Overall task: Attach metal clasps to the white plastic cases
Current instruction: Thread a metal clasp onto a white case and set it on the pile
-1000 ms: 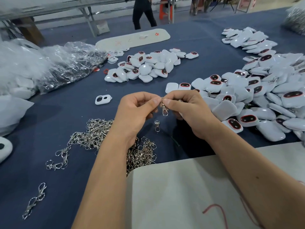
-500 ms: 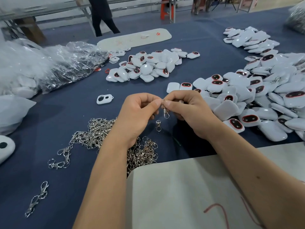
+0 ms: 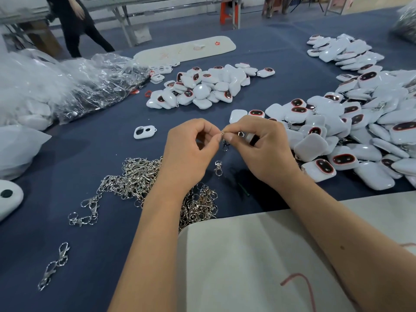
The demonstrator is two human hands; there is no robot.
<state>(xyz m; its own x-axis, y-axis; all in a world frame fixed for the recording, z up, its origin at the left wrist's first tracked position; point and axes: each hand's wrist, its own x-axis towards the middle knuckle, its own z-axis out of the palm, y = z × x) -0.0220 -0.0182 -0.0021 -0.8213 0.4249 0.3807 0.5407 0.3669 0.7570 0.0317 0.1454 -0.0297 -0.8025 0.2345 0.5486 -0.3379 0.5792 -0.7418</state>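
On the blue table (image 3: 67,172), from the left, a tangled pile of loose clasps (image 3: 139,179) is lying under the left forearm. Above it, the left hand (image 3: 189,152) is pinching a metal clasp (image 3: 224,143) between curled fingertips, and the right hand (image 3: 263,147) is pinching the same clasp while cradling a white case (image 3: 250,138). Farther right, a heap of white cases (image 3: 351,131) is spreading across the cloth.

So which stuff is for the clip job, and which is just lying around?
For the job:
left hand
right hand
clasp both pinch
clasp pile
white cases

Lying about:
plastic bags
white frame
white tray
cloth
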